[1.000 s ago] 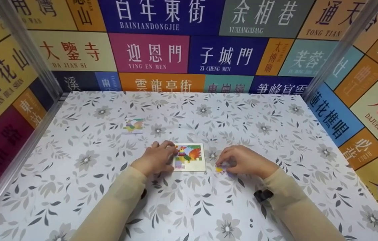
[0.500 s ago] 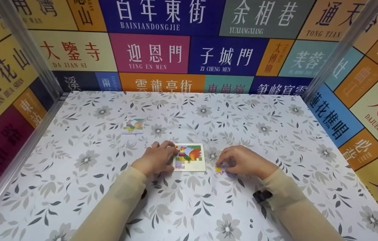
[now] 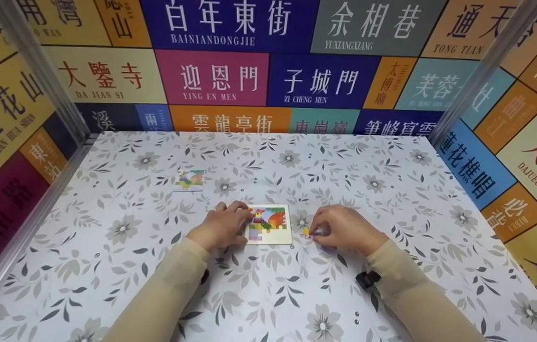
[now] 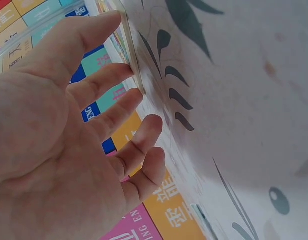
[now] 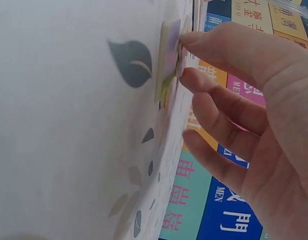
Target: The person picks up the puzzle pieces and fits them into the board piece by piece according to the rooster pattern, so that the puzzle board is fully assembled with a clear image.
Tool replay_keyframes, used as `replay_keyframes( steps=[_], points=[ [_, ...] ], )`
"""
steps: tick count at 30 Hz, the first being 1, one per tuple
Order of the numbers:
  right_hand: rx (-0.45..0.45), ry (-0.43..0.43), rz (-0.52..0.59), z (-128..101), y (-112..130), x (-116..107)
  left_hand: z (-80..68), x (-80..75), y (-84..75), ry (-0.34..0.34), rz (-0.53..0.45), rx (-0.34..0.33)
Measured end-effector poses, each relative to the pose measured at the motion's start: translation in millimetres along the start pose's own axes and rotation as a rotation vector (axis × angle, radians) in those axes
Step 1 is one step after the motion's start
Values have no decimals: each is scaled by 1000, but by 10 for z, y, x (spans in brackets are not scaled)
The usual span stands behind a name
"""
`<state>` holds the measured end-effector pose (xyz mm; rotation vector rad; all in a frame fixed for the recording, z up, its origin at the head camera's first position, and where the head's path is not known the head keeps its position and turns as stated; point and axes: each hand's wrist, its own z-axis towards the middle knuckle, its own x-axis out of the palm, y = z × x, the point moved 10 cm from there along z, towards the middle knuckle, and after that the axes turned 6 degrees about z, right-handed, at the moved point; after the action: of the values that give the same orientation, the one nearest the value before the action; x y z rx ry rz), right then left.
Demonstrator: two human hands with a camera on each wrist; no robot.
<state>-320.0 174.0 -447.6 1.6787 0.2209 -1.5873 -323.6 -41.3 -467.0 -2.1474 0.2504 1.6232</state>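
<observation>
A framed puzzle board [image 3: 270,224] lies mid-tabletop [image 3: 392,199] between both hands. The left hand [image 3: 223,227] rests against its left edge, fingers straight and relaxed, holding nothing. Just right of the board, the right hand [image 3: 342,228] pinches a small puzzle piece [image 3: 307,232] at the surface. A reference card [image 3: 190,180] lies well apart, far-left.

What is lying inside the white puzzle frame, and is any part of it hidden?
Inside the puzzle frame a colourful rooster picture is partly assembled, with pale gaps along the lower edge. The left hand rests on the frame's left edge and covers that part, so the pieces there cannot be seen.
</observation>
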Motion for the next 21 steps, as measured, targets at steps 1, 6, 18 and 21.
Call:
replay_keyframes(
  steps=[1,6,18,21],
  points=[
    [3,-11,-5,1,0,-7,2,2,3,0,-1,-1],
    [14,-45,-12,2,-3,-24,6,4,10,7,-1,-3],
    [-19,-52,2,5,67,-32,6,21,20,18,-6,-7],
    [-31,-56,3,7,81,-52,14,20,24,19,-13,-9]
  ],
)
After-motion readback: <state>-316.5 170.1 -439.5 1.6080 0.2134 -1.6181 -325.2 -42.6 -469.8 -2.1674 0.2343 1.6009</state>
